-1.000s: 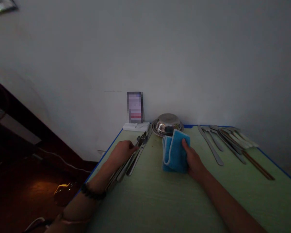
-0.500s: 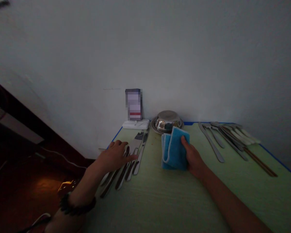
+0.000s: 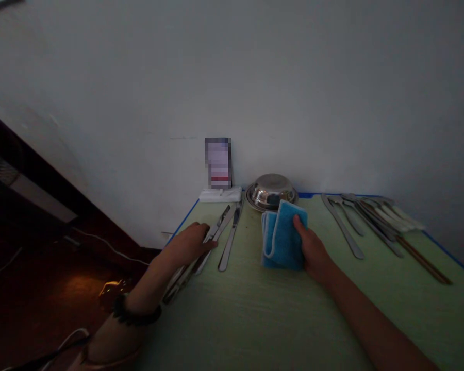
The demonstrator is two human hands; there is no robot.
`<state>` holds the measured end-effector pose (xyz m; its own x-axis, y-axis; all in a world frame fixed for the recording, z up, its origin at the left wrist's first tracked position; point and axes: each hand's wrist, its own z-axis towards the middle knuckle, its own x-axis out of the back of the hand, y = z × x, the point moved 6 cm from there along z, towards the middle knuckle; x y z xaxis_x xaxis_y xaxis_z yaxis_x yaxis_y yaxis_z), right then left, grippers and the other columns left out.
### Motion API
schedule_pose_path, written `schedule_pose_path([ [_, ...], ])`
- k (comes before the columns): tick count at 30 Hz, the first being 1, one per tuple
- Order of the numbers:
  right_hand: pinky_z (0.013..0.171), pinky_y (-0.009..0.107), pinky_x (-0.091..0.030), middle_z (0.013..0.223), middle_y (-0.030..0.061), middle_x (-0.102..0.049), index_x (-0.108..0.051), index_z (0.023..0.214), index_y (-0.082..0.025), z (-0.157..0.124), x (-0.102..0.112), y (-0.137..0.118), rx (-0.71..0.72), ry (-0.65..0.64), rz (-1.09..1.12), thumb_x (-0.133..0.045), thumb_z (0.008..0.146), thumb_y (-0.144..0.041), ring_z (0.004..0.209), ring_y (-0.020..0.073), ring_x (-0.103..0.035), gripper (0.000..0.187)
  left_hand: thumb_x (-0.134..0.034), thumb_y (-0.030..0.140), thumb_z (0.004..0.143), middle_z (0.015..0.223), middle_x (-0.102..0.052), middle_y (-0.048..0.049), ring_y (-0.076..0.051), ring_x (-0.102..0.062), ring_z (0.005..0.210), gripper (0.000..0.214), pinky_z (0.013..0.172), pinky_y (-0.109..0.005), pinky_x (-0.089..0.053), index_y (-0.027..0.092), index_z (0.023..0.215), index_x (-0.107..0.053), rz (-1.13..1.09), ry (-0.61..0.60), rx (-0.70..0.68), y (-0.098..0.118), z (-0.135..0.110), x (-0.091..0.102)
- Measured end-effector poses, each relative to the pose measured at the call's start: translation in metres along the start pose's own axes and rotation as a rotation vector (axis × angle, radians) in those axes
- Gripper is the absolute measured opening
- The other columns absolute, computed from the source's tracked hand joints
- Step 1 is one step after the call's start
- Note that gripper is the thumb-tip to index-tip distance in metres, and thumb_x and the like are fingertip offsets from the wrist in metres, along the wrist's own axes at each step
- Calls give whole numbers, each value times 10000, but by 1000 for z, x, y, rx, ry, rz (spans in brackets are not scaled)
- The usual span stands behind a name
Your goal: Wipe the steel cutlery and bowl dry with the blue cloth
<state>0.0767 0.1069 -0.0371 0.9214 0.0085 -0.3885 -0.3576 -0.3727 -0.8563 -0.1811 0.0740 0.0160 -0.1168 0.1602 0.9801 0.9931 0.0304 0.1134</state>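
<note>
My right hand [image 3: 313, 252] grips a folded blue cloth [image 3: 282, 239] with a pale edge, the thumb across its near face, held above the table in front of the metal bowl. On the left side, my left hand [image 3: 191, 245] lies closed over a bunch of table knives [image 3: 220, 226]. Handles stick out below the palm and blades beyond the fingers; the fingertips are partly hidden. One more table knife [image 3: 231, 239] lies apart, just right of that bunch.
An upturned shiny metal bowl [image 3: 272, 190] stands at the back of the green table [image 3: 255, 319]. A phone [image 3: 219, 162] leans on the wall in a white stand [image 3: 220, 195]. On the right lie spoons [image 3: 348, 216], brown chopsticks [image 3: 425, 260] and white-handled cutlery [image 3: 404, 216].
My left hand has closed over the spread knives and drawn them into a tighter bunch, leaving one apart on the right. My right hand still holds the cloth; the view has shifted slightly.
</note>
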Motion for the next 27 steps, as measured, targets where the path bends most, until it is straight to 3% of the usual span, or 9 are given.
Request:
schedule_pose_path([
  [5,855,394,-489,844,59,-716,-637,919,-180,-2,-2,-1,4,-17,7,-581,687,-553,923,235,-639,443,-492,460,727,882,-651,-104,-215,-611,759,372,629,-267,-436,139,902,-557,-54,-28,36,-8,-1,5],
  [16,856,414,-484,795,53,-717,-644,926,-191,1,0,0,9,3,-29,-595,656,-579,861,246,-654,475,-470,519,704,657,-639,-42,-200,-579,653,363,554,-264,-387,173,678,-578,-120,-143,1,-10,-2,5],
  [27,874,412,-466,783,52,-717,-644,928,-183,2,2,0,27,20,-67,-582,654,-593,861,240,-651,497,-460,374,691,738,-661,-47,-181,-598,664,264,581,-254,-426,157,766,-592,-184,-166,-35,-6,-4,7],
])
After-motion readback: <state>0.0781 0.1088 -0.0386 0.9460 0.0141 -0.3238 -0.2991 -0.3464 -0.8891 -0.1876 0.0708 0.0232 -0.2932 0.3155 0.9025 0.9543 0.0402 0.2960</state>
